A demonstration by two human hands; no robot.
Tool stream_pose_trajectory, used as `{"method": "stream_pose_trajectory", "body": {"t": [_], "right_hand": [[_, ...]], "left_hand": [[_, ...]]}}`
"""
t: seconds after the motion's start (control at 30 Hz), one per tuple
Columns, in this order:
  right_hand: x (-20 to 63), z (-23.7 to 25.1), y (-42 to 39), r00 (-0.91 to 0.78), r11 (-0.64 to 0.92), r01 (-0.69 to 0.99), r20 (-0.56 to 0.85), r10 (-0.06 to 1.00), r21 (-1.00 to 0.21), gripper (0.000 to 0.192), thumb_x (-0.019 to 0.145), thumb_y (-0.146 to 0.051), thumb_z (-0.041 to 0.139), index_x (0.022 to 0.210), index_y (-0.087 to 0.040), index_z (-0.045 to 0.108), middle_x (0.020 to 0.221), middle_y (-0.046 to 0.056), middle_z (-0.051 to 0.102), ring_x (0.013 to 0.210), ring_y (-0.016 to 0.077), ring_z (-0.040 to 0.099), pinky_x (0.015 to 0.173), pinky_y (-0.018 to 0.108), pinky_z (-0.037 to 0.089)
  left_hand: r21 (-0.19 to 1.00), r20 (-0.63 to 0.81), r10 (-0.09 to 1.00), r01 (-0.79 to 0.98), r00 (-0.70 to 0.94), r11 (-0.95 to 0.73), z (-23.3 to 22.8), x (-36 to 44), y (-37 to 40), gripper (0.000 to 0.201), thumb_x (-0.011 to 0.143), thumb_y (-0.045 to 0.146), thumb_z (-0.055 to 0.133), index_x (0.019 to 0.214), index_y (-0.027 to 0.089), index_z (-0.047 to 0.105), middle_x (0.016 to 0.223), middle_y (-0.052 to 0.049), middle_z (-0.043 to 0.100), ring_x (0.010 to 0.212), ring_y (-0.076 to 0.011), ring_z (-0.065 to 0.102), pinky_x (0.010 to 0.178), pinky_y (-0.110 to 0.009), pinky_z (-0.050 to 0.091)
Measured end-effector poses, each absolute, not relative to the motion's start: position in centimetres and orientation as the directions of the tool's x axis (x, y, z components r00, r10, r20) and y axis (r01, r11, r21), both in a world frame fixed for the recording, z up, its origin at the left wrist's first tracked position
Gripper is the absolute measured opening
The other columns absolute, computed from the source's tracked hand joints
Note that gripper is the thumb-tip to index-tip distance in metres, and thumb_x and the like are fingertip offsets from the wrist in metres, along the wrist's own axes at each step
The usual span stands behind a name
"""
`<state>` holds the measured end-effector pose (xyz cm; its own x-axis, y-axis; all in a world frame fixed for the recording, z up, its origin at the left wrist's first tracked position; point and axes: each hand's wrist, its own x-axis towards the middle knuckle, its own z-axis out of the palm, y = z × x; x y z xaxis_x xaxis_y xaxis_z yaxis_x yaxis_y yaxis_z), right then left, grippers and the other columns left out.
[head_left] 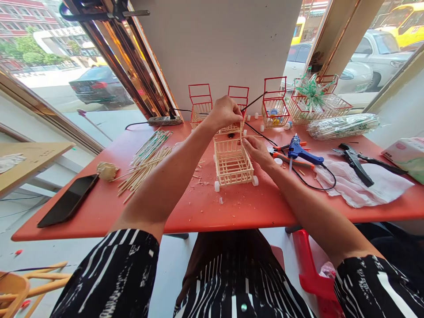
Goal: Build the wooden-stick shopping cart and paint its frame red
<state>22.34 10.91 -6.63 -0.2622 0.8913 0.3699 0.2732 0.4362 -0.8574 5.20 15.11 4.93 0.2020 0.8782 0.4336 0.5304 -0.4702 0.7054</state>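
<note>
A small cart built of pale wooden sticks (pixel 232 164), with white wheels, stands on the red table (pixel 205 207) in front of me. My left hand (pixel 225 113) is closed above its far end, pinching the top of an upright thin stick (pixel 241 128). My right hand (pixel 257 150) rests at the cart's right rim and pinches a short horizontal stick (pixel 252 136) against that upright. Both arms reach in from striped black-and-white sleeves.
Loose sticks (pixel 145 164) lie left of the cart, a black phone (pixel 68 201) near the left edge. A blue glue gun (pixel 300 152), orange-handled cutters (pixel 291 159), black pliers (pixel 356 162) and white cloth (pixel 361 185) lie right. Finished red-framed carts (pixel 274 106) line the back.
</note>
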Motion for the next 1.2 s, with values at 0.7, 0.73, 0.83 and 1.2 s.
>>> {"method": "stream_pose_trajectory", "body": {"t": [0.7,0.73,0.83,1.2], "right_hand": [[22.8,-7.1,11.5,-0.237,0.488,0.243,0.437,0.868,-0.838,0.051,0.096,-0.069,0.053,0.1,-0.021,0.07,0.102,0.007,0.074,0.098,0.0219,0.064,0.091,0.035,0.049],[22.8,-7.1,11.6,-0.215,0.486,0.221,0.444,0.87,-0.846,0.052,0.095,-0.07,0.054,0.102,-0.022,0.07,0.106,0.008,0.075,0.101,0.0228,0.066,0.094,0.037,0.05],[23.0,-7.0,11.9,-0.153,0.472,0.173,0.45,0.88,-0.865,0.058,0.093,-0.075,0.054,0.108,-0.022,0.072,0.111,0.01,0.077,0.105,0.0239,0.069,0.098,0.039,0.052],[25.2,-2.8,12.8,-0.014,0.496,0.203,0.504,0.863,-0.844,0.044,0.1,-0.062,0.058,0.119,-0.028,0.08,0.119,0.007,0.08,0.103,0.0177,0.074,0.085,0.032,0.06]], "left_hand": [[0.674,0.561,0.825,0.544,0.062,-0.499,5.6,2.1,15.8,0.007,0.084,0.026,0.078,0.083,0.019,0.077,0.063,0.0,0.068,0.07,-0.0156,0.068,0.075,-0.027,0.057],[0.693,0.572,0.82,0.522,0.021,-0.497,5.6,1.2,15.5,0.009,0.087,0.028,0.077,0.083,0.02,0.077,0.068,-0.001,0.071,0.073,-0.0155,0.069,0.075,-0.027,0.057],[0.742,0.594,0.798,0.451,-0.103,-0.495,4.4,-1.7,13.8,0.01,0.088,0.03,0.079,0.083,0.022,0.078,0.08,-0.004,0.077,0.076,-0.0147,0.069,0.071,-0.025,0.057],[0.854,0.518,0.798,0.231,-0.307,-0.466,-2.6,-2.9,11.5,0.015,0.087,0.019,0.077,0.1,0.018,0.083,0.092,-0.005,0.082,0.074,-0.0128,0.072,0.061,-0.02,0.055]]}}
